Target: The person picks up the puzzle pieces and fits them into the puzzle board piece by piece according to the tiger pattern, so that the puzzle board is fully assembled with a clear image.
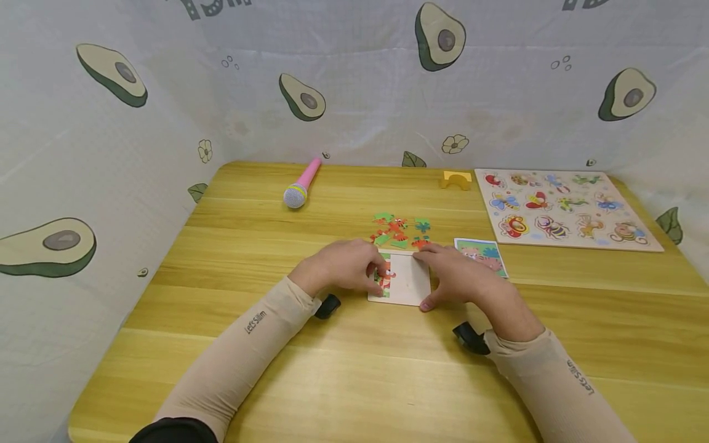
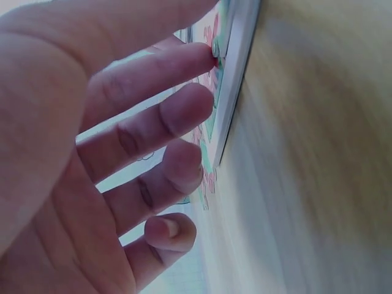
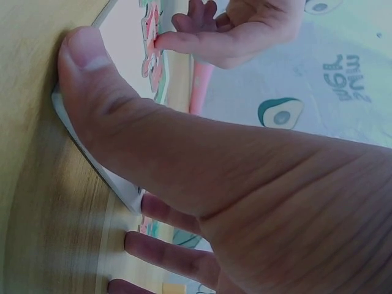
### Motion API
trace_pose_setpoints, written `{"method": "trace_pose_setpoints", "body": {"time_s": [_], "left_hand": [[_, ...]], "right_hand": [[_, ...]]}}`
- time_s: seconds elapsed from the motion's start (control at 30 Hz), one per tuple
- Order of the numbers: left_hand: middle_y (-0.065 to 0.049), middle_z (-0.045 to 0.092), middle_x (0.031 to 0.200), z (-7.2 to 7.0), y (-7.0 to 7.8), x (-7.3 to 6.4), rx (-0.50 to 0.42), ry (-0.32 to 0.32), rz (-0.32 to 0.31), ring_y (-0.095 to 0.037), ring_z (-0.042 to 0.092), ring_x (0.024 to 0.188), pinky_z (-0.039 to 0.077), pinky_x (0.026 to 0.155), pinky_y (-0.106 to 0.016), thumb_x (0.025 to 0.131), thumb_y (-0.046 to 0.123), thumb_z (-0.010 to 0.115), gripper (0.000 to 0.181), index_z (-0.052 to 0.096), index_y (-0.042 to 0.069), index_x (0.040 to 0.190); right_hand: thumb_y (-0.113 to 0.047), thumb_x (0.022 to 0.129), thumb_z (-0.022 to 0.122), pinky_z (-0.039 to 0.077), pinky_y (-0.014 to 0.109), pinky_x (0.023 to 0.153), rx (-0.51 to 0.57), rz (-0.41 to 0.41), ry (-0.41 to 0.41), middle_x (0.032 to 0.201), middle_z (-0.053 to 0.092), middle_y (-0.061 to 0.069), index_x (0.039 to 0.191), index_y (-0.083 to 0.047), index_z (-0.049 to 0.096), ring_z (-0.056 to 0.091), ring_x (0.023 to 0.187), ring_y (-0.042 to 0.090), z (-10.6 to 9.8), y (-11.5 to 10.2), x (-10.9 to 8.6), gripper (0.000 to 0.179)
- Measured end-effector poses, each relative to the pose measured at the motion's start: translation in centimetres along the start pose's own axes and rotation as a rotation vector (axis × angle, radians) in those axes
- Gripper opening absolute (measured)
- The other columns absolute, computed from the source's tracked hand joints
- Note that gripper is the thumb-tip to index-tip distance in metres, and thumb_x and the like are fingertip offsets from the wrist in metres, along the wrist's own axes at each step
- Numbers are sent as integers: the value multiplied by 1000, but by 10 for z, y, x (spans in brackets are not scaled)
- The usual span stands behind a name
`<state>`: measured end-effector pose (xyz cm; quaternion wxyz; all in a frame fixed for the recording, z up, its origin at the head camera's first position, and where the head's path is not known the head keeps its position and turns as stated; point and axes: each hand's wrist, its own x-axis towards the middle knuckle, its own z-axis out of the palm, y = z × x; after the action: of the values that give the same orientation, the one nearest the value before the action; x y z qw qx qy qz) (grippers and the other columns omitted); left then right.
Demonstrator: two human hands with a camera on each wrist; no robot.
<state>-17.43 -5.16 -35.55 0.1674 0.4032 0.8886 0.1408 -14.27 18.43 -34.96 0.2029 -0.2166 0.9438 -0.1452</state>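
Observation:
A small white puzzle board [image 1: 410,280] lies on the wooden table, with a column of orange and green puzzle pieces [image 3: 152,43] set along its left side. My left hand [image 1: 350,264] is over that side, a fingertip touching the pieces and the other fingers loosely bent. My right hand [image 1: 460,275] holds the board at its right side, thumb at the near corner and fingers at the far one. Just beyond the board, several loose puzzle pieces [image 1: 397,226] are scattered. Partly behind my right hand is a picture card [image 1: 493,253].
A pink toy microphone [image 1: 301,184] lies at the back left. Toward the back right are a yellow arch-shaped block [image 1: 456,179] and a large insect puzzle board [image 1: 565,209]. An avocado-print cloth [image 1: 365,92] hangs behind the table [image 1: 354,369].

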Motion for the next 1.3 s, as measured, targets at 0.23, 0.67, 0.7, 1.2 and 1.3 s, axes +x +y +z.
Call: {"method": "trace_pose_setpoints", "body": {"time_s": [0.23,0.67,0.7,1.2,1.3], "left_hand": [[13,57,71,1,5,-2,83,3,1,-4,50,66,42,61,-24,84,40,83,16,76,27,79],[12,63,104,4,-6,-1,50,83,3,-12,57,99,45,88,-30,76,49,87,32,79,27,97],[11,62,110,4,-8,-1,59,89,5,-15,55,107,43,93,-33,76,51,86,35,77,27,100],[3,49,141,-1,-17,-6,30,10,-80,-23,40,132,27,110,-50,80,54,81,63,63,24,132],[1,47,144,-2,-19,-7,22,0,-96,-23,38,134,25,113,-48,79,54,81,73,59,21,139]], "right_hand": [[-41,71,91,31,61,109,-3,-14,6,153,36,28,146,5,47,33,138,49,-1,0,0,98],[-43,71,91,31,62,109,4,5,-5,153,36,26,146,4,47,33,139,48,-1,-1,0,99],[-43,71,91,31,62,109,2,4,-5,153,36,26,146,4,47,33,138,48,-1,-1,0,99],[-42,71,92,31,61,109,-6,2,4,153,37,27,146,4,47,34,138,48,0,0,0,99],[-42,71,92,30,61,110,-1,7,3,153,37,26,146,4,47,33,139,47,0,0,0,99]]}}
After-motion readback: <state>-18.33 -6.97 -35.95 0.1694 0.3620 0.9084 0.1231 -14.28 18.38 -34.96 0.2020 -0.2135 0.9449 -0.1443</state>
